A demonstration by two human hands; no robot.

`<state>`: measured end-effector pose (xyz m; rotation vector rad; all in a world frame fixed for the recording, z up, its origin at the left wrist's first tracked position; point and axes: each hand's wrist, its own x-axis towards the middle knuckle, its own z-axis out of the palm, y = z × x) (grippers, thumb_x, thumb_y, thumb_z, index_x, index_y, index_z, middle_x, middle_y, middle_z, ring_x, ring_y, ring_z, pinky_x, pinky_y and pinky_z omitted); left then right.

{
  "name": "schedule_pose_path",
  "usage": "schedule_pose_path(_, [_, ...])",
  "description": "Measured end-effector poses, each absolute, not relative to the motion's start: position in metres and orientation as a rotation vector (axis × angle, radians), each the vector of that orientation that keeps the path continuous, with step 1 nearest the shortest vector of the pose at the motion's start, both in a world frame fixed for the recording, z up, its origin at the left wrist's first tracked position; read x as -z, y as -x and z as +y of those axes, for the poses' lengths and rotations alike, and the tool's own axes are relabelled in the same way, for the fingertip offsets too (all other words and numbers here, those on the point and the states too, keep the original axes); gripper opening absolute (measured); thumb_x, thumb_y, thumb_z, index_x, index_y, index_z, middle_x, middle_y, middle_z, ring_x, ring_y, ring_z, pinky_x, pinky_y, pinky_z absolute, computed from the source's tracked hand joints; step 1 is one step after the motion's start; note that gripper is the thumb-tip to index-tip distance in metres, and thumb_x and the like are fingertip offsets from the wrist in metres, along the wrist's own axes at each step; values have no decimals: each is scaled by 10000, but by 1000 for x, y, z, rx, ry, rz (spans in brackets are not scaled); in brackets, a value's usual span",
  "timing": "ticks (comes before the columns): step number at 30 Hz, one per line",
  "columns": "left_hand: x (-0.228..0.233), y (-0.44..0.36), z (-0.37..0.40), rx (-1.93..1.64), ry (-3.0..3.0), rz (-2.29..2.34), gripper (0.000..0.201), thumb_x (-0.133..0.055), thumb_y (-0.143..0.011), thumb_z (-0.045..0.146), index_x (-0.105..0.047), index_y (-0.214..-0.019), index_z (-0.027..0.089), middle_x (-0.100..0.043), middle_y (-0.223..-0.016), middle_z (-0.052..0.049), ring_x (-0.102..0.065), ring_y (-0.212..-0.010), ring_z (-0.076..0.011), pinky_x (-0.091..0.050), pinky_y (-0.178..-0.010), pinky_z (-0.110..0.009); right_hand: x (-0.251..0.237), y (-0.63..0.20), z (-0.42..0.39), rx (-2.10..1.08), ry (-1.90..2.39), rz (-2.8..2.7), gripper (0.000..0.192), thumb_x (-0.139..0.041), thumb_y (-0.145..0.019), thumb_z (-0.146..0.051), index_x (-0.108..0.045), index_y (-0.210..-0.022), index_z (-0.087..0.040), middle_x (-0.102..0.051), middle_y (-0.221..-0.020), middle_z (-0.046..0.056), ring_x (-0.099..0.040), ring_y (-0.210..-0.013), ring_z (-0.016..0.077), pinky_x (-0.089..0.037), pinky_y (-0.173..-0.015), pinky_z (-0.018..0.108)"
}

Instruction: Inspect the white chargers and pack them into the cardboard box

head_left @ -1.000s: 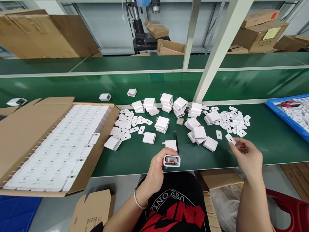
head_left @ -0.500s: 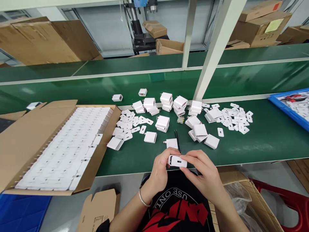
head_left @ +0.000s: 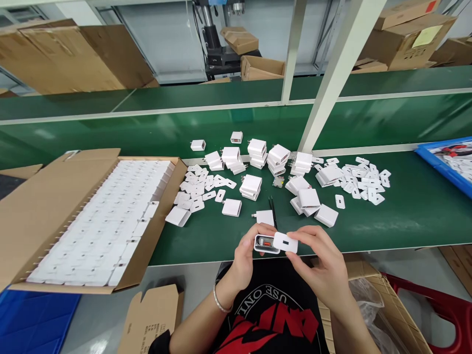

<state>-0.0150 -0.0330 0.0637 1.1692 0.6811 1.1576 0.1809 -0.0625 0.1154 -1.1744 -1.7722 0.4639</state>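
Note:
My left hand point(head_left: 246, 255) grips a white charger housing point(head_left: 266, 244) whose end is uncovered, with a red part showing inside. Between the thumb and fingers of my right hand point(head_left: 317, 253) is a white end cap point(head_left: 286, 242) with a small slot; it sits just right of the housing's opening and overlaps its edge. Just beyond my hands lie a white charger point(head_left: 264, 217) and black tweezers point(head_left: 273, 210). Stacks of chargers point(head_left: 251, 186) stand farther back, with loose end caps point(head_left: 195, 187) at left and another pile of end caps point(head_left: 363, 179) at right.
At left, an open cardboard box point(head_left: 162, 223) holds rows of white chargers. A blue tray point(head_left: 444, 164) with red-handled pliers sits at the right end of the green bench point(head_left: 368, 226). A white post point(head_left: 339, 73) rises behind the stacks. Below right are a cardboard box with plastic and a red stool point(head_left: 438, 307).
The end cap has come away from the housing to the right in my right hand, baring the inside. My left hand still holds the housing. The view has shifted slightly.

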Motion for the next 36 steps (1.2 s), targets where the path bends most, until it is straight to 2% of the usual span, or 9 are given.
schedule_pose_path(8, [-67,14,-34,-1151,-1292,766,602,-202,-1118,558,-688,-1109,203,-677,-1096,-93,-590,-1005,-277,-472,-825,-373,-127,-163,-56,-400,1102,-2001,341,-636,-1040,-133,-637,-1363,-243,-677,-1102,82,-643,-1015,236,-599,-845,388])
schedule_pose_path(15, [-70,15,-34,-1145,-1302,771,590,-202,-1122,549,-688,-1119,214,-675,-1104,-86,-590,-1050,-281,-476,-858,-376,-130,-162,-55,-424,1117,-1999,344,-630,-1038,-130,-630,-1363,-243,-663,-1110,82,-640,-1028,237,-600,-852,390])
schedule_pose_path(18, [-70,14,-33,-1144,-1306,792,593,-199,-1124,546,-686,-1102,208,-678,-1113,-90,-592,-1042,-280,-474,-850,-374,-131,-161,-54,-430,1123,-2011,371,-625,-1038,-125,-625,-1389,-247,-653,-1118,82,-635,-1049,237,-595,-870,383])
schedule_pose_path(23, [-67,14,-33,-1141,-1296,796,602,-194,-1122,555,-682,-1096,204,-683,-1101,-82,-570,-910,-239,-444,-741,-339,-129,-162,-54,-404,1124,-2023,377,-623,-1034,-113,-621,-1389,-238,-644,-1113,81,-625,-1022,232,-588,-859,380])
schedule_pose_path(29, [-69,14,-32,-1133,-1298,825,611,-185,-1109,569,-672,-1068,202,-682,-1104,-97,-595,-1017,-282,-487,-847,-382,-131,-161,-54,-427,1121,-2019,393,-615,-1035,-115,-618,-1406,-247,-647,-1109,82,-631,-1040,239,-592,-871,385])
schedule_pose_path(33, [-67,14,-32,-1135,-1294,824,625,-180,-1104,588,-672,-1065,205,-684,-1094,-91,-587,-935,-258,-474,-779,-362,-131,-162,-53,-426,1135,-2012,373,-625,-1028,-120,-636,-1378,-248,-645,-1098,81,-632,-1014,237,-594,-848,382])
schedule_pose_path(36, [-65,14,-32,-1129,-1301,843,635,-181,-1096,612,-669,-1064,207,-687,-1097,-99,-599,-987,-280,-489,-814,-381,-130,-162,-51,-433,1128,-2007,368,-628,-1027,-128,-642,-1373,-253,-657,-1095,79,-641,-1008,238,-598,-842,383])
